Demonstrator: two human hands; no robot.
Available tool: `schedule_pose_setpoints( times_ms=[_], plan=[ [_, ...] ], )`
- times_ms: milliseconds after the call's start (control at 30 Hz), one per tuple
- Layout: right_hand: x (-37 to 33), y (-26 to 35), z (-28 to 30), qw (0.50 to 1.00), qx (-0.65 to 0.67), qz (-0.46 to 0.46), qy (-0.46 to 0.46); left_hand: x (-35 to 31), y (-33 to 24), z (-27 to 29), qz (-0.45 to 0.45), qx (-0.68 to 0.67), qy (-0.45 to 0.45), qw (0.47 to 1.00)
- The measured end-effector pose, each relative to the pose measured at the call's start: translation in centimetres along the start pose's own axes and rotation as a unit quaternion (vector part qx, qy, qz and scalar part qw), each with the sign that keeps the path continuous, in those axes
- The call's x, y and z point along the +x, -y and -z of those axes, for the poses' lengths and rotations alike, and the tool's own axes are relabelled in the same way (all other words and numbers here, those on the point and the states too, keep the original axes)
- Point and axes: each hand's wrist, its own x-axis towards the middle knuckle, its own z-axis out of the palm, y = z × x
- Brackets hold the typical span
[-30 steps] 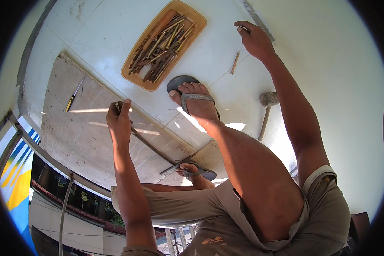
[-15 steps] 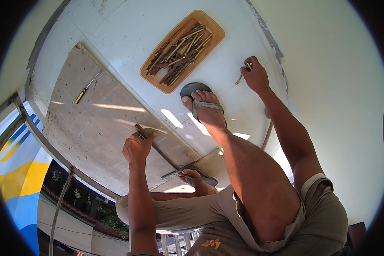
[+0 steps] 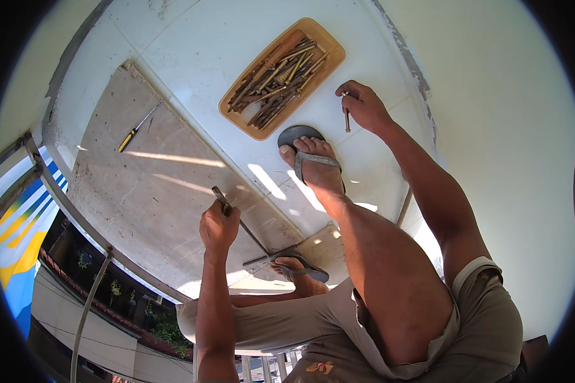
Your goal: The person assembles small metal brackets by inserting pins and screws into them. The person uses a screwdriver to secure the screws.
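Observation:
My left hand [image 3: 220, 228] is closed around a short, dark metal bar-like tool [image 3: 222, 200], its end pointing up out of the fist. The fingers hide most of it, so its exact kind is unclear. My right hand [image 3: 366, 110] pinches a long, thin bolt [image 3: 347, 112] that hangs nearly upright from the fingertips. To the left of that hand, an amber plastic tub [image 3: 336, 48] holds several long bolts, some brassy, some rusty brown [image 3: 289, 75]. Between the hands rests my sandalled foot [image 3: 319, 169].
A screwdriver [image 3: 130, 136] with a yellow and black handle lies on the grey board [image 3: 166, 150]. A thin metal rod [image 3: 255, 237] runs toward a crosspiece by my other foot [image 3: 294, 265]. Metal railing [image 3: 86, 223] curves along the left, and a pale wall [image 3: 505, 127] rises on the right.
My right hand has moved left toward the tub, and the bolt has swung more upright. The left hand and its tool have shifted slightly right. The view has also drifted a little.

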Motion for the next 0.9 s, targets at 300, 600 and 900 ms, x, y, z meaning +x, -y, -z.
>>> schedule_pose_setpoints(
  times_ms=[300,600,900],
  plan=[
    [0.5,0.3,-1.1,0.995,0.065,-0.077,0.02,-0.4,-1.5,0.8,-0.096,-0.131,0.081,0.983],
    [-0.7,1.7,-2.0,0.997,-0.032,-0.071,0.009,2.1,-4.1,6.6,-0.133,-0.355,-0.108,0.919],
    [-0.2,0.6,-1.2,0.998,0.03,-0.046,-0.008,4.0,-4.4,8.3,0.003,-0.505,-0.011,0.863]
  ],
)
